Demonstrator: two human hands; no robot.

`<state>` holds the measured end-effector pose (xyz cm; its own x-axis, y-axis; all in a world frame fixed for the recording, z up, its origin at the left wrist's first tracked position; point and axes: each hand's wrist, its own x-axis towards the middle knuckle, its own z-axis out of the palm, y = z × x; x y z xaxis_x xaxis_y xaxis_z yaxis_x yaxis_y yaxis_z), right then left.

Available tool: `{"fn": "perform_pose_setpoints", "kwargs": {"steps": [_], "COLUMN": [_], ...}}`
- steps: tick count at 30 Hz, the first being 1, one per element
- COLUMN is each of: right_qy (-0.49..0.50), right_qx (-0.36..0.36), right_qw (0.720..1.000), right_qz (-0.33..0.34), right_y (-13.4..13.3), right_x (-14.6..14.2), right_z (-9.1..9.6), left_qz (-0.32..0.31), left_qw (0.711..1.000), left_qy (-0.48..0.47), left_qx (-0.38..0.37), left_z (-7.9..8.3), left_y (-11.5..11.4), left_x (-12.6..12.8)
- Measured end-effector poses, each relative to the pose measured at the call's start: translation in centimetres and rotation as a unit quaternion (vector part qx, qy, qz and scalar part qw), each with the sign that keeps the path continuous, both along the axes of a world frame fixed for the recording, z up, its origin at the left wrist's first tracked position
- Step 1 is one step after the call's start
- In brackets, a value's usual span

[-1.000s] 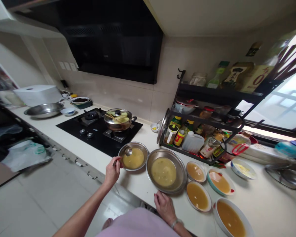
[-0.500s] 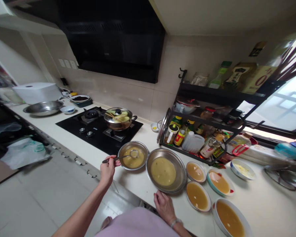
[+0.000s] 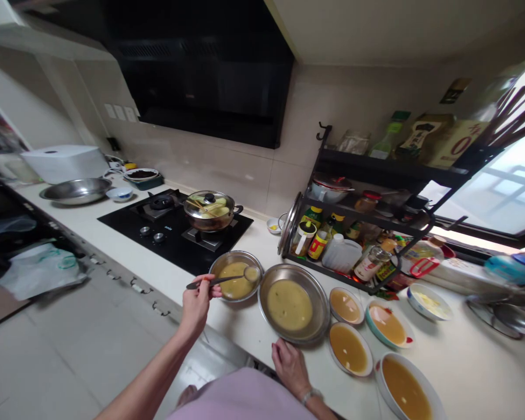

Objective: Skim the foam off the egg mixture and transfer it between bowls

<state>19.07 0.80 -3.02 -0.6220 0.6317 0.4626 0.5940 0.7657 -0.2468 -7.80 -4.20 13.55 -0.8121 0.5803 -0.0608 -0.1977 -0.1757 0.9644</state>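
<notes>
My left hand (image 3: 198,301) is closed round the dark handle of a metal ladle (image 3: 227,279). Its full cup hangs over the right rim of a small steel bowl (image 3: 219,263) of yellow batter. Just to the right stands a wide steel pan (image 3: 320,303) with a pool of the same batter. My right hand (image 3: 290,366) rests at the counter's front edge below that pan, fingers curled against the counter, holding nothing.
Several shallow dishes of brown-yellow liquid (image 3: 350,348) sit right of the pan. Behind them stands a black rack (image 3: 376,175) of bottles and jars. A lidded pot (image 3: 210,211) stands on the black hob (image 3: 175,236). Farther left lie a steel basin (image 3: 75,190) and a white appliance (image 3: 63,162).
The ladle dipped into the small bowl's batter, then rose full and moved right to the bowl's right rim. My right hand stayed put.
</notes>
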Motion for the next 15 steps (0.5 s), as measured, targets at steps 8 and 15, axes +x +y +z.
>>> {"fn": "perform_pose_setpoints", "kwargs": {"steps": [8, 15], "right_qy": [0.022, 0.033], "right_qx": [0.001, 0.003], "right_qw": [1.000, 0.999], "right_qz": [0.003, 0.006], "right_y": [-0.1, -0.1], "right_x": [-0.1, -0.2], "right_z": [0.6, 0.6], "left_qz": [-0.141, -0.259], "left_qw": [0.984, 0.873], "left_qy": [0.106, 0.407], "left_qx": [0.006, 0.065], "left_z": [-0.5, -2.2], "left_y": [-0.1, -1.1], "left_x": [4.7, 6.7]}}
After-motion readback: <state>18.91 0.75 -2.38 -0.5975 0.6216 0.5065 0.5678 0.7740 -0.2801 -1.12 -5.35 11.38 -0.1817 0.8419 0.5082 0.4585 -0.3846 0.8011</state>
